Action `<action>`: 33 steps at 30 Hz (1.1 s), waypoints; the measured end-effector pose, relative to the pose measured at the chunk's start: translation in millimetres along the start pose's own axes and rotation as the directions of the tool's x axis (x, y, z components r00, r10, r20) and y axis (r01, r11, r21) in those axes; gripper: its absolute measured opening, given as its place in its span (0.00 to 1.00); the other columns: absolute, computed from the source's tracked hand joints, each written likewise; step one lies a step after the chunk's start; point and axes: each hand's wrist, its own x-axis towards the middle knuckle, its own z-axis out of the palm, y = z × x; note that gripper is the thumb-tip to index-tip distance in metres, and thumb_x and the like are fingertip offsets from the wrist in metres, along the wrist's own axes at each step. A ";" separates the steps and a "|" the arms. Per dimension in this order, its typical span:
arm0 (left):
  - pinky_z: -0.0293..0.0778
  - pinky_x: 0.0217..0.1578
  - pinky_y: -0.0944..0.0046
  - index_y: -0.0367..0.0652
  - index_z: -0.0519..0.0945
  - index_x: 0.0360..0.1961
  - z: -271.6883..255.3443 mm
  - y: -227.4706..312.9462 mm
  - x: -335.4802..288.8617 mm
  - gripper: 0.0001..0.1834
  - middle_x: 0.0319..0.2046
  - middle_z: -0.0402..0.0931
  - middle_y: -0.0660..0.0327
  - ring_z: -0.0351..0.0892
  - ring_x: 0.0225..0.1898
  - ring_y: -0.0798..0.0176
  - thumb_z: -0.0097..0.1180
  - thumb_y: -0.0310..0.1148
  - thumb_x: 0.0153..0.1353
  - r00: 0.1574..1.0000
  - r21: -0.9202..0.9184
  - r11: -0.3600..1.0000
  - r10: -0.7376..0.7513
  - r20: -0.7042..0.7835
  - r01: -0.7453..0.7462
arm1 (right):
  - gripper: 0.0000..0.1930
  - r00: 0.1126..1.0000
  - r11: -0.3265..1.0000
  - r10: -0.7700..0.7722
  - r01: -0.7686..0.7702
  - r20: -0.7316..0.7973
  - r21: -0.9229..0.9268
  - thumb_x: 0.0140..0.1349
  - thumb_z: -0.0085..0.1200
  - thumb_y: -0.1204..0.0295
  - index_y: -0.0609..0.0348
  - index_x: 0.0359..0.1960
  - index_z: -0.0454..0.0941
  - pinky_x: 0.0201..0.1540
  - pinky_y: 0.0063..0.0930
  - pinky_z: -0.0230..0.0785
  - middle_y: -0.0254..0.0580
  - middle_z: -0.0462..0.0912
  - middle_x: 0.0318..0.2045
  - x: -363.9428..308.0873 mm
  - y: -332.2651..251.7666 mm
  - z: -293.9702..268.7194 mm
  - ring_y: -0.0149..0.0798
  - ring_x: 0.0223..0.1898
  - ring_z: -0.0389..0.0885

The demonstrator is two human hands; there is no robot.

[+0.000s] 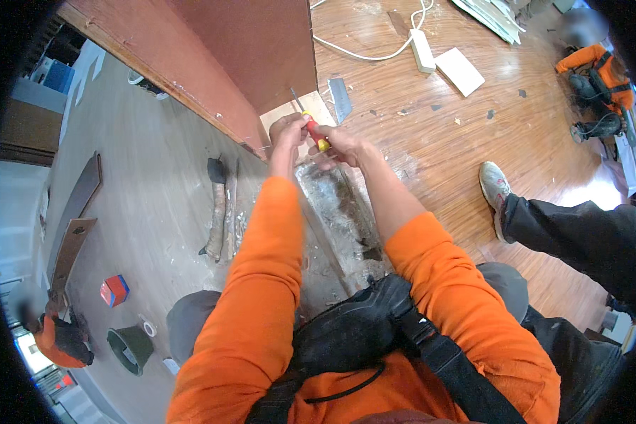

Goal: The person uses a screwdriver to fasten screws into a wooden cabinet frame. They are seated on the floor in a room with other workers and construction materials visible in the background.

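Note:
A screwdriver with a red and yellow handle is between my hands, its thin metal shaft pointing away and slightly left. My left hand is closed, its fingers against the far end of the handle near the shaft. From the other side, my right hand has its fingers around the near part of the handle; its lower fingers are partly blurred. Just beyond is the reddish-brown wooden panel, with a pale board at its foot. Below my hands lies a dusty, debris-strewn recess in the floor.
A flat metal blade lies beside the pale board. Further off are a white power strip and a white tile. At left stand a dark bucket and a red-blue box. Another person's shoe is at right.

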 end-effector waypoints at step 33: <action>0.69 0.22 0.64 0.40 0.78 0.34 16.4 -4.6 -5.7 0.20 0.25 0.76 0.61 0.71 0.20 0.65 0.55 0.50 0.61 0.972 -0.012 0.974 -0.223 0.079 0.225 | 0.26 0.873 0.717 -0.379 0.067 -0.307 -0.694 0.52 0.61 0.57 0.73 0.39 0.77 0.28 0.28 0.75 0.52 0.82 0.35 6.4 19.1 3.4 0.39 0.30 0.83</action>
